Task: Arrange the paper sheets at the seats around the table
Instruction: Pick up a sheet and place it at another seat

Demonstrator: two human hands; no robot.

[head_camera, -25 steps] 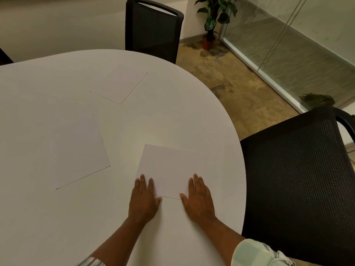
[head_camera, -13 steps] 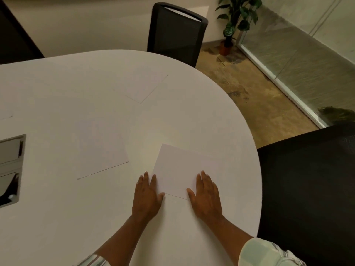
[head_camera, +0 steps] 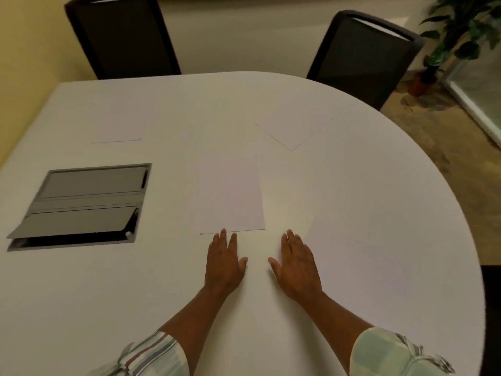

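Several white paper sheets lie flat on the white table (head_camera: 81,308). The middle sheet (head_camera: 230,194) is straight ahead of me. A faint sheet (head_camera: 366,256) rests near the right rim. A tilted sheet (head_camera: 295,128) faces the far right chair, and another sheet (head_camera: 116,126) faces the far left chair. My left hand (head_camera: 223,263) lies palm down, fingers apart, its fingertips at the middle sheet's near edge. My right hand (head_camera: 296,267) is also flat and spread, just left of the right-hand sheet. Neither hand holds anything.
A grey cable box (head_camera: 81,204) with raised flaps is sunk into the table at the left. Two black chairs (head_camera: 122,36) (head_camera: 363,52) stand along the far side, and a third chair (head_camera: 492,294) shows at the right edge. A potted plant (head_camera: 455,36) and a glass wall (head_camera: 477,96) fill the far right corner.
My view has swung left, bringing the cable box and far left chair into sight. Both hands have slid off the right-hand sheet toward the middle sheet.
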